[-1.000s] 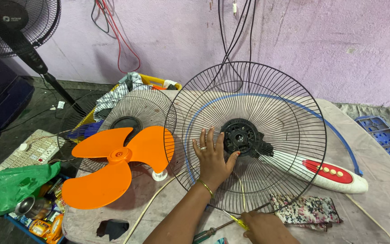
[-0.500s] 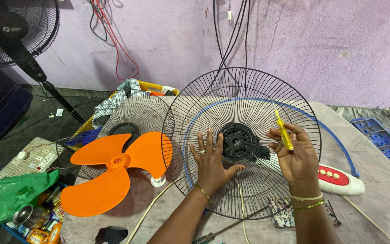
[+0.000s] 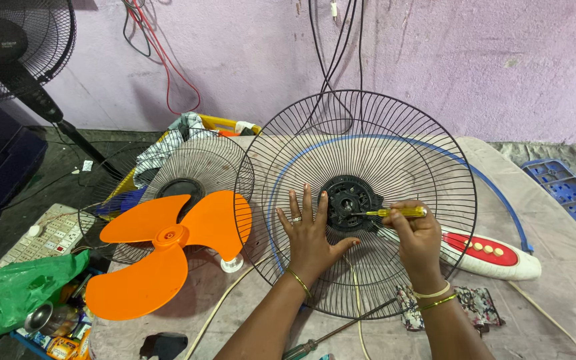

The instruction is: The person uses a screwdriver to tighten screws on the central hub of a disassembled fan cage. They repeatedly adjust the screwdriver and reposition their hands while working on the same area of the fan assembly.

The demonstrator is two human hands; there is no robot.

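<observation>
A black wire fan guard (image 3: 355, 133) lies tilted on a cloth-covered table, its black motor hub (image 3: 347, 202) at the centre. My left hand (image 3: 309, 233) presses flat on the wires just left of the hub, fingers spread, a ring on one finger. My right hand (image 3: 418, 237) grips a small yellow-handled screwdriver (image 3: 401, 213) held level, its tip at the hub's right side. The fan's white base with a red button panel (image 3: 491, 252) sticks out to the right under the guard.
An orange three-blade propeller (image 3: 161, 250) rests on a second wire guard (image 3: 191, 160) to the left. A larger screwdriver (image 3: 335, 333) lies near the table's front edge. A green bag (image 3: 25, 287), a white power strip (image 3: 48, 237), a standing black fan (image 3: 15, 47), a blue crate (image 3: 568, 193).
My right hand has come up from the table's front edge with the yellow screwdriver, swung it down from upright to level, and set its tip at the hub. My left hand has stayed on the guard.
</observation>
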